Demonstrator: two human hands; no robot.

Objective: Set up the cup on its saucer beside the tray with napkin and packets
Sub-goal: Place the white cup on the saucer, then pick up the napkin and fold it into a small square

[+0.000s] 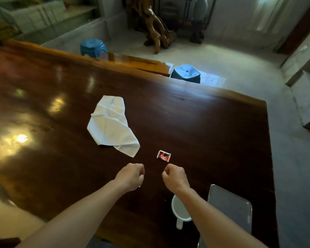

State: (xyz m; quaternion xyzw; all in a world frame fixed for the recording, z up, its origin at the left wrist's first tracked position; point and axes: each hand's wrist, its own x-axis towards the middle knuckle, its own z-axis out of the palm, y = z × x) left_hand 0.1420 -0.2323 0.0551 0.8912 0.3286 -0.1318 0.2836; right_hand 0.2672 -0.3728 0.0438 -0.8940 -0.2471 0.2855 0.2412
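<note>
A crumpled white napkin [111, 126] lies on the dark wooden table [204, 126]. To its right, a small red and white packet [164, 155] rests flat. My left hand [131, 176] and my right hand [174, 177] hover side by side just in front of the packet, both curled into loose fists with nothing seen in them. A white cup [180, 210] with its handle pointing toward me stands near the front edge, partly hidden under my right forearm. A grey metal tray [231, 210] lies to the right of the cup. I see no saucer.
Two blue plastic stools [186, 73] stand on the floor past the table's far edge. The table's right edge runs close to the tray. A carved wooden root stands on the floor at the back.
</note>
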